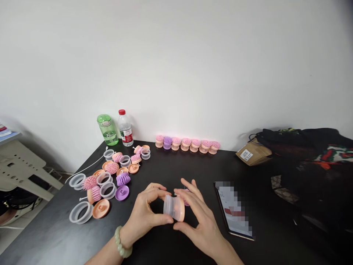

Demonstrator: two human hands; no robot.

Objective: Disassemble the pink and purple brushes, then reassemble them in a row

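Observation:
In front of me, my left hand [145,209] is closed on a clear plastic ring [169,207], thumb below and fingers above. Against the ring's right side sits a peach round cap [181,210], and my right hand [200,217] grips it between thumb and fingers. The pair is tilted on its side above the table. Part of a pink bristle head [186,200] shows behind the right fingers; I cannot tell whether it is joined to the cap. At left lie loose clear rings [81,214], peach discs [101,208], pink bristle heads [95,194], a purple bristle head [123,179] and a purple disc [122,193].
Several assembled bristle brushes [186,144] stand in a row along the wall. A green bottle [108,130] and a red-capped water bottle [126,129] stand at the back left. Right of my hands lies a phone [234,211], with a brown paper bag [255,152] and dark cloth [309,176] beyond.

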